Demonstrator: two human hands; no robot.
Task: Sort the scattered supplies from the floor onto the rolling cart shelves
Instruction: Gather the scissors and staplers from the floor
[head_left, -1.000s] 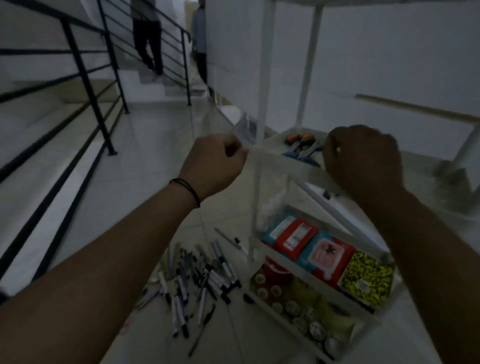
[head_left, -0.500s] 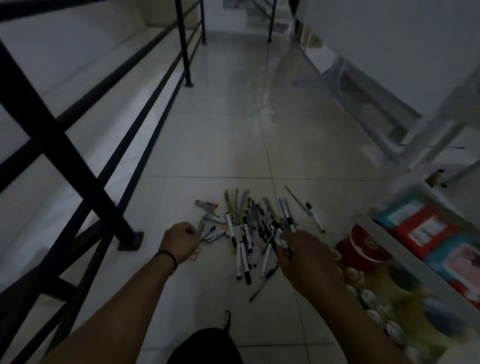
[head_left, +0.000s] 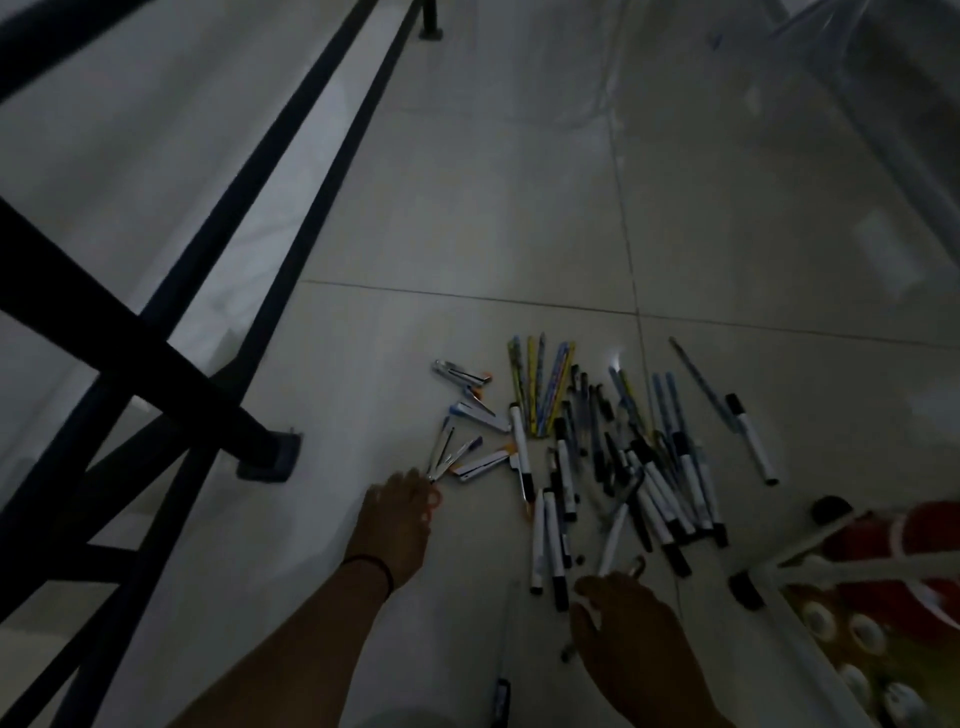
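Lower right, corner of the white rolling cart (head_left: 795, 558): bottom shelf holding round tape rolls (head_left: 862, 634) and a red tub (head_left: 893, 551), black caster (head_left: 746, 590) beneath. Right hand (head_left: 623, 629) low over the tiled floor (head_left: 467, 234), fingers curled at the near end of a white marker (head_left: 612, 540); cannot tell whether gripping it. Left hand (head_left: 400, 512) reaching to the orange-handled scissors (head_left: 441, 467), fingers on the handles, grip unclear. Beyond, the scattered marker and pen pile (head_left: 649, 478), still on the floor, with colored pencils (head_left: 543, 384) at its far edge. Farther left, black railing (head_left: 156, 343).
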